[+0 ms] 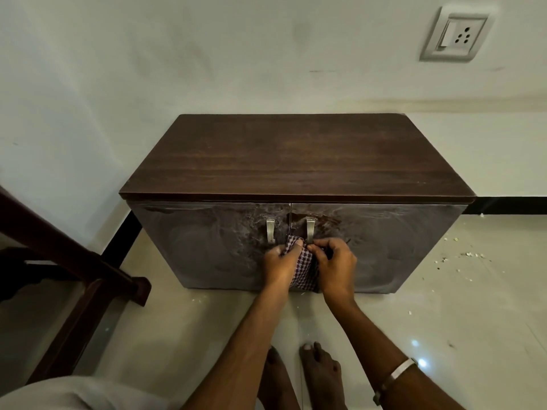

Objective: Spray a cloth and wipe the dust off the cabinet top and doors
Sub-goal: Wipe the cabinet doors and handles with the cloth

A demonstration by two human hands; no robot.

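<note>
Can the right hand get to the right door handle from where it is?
Probably yes. The right hand grips the cloth just below the right door handle, with nothing between them, though it would have to let go first.

1. The cabinet top (296,156) is seen in dark brown with a wood-grain pattern.
2. The doors (207,241) are shown in a darker brown, streaked with pale greyish smears.
3. The 2 handles (270,230) are finished in silver metal.
4. The cloth (302,269) is patterned in small maroon and white checks.
5. The wall (148,69) is painted off-white, and the socket plate (455,35) is white.
6. The floor (444,306) is tiled in glossy cream, edged by a black skirting (509,205).
7. A silver bangle (398,372) is worn on the right wrist.
</note>
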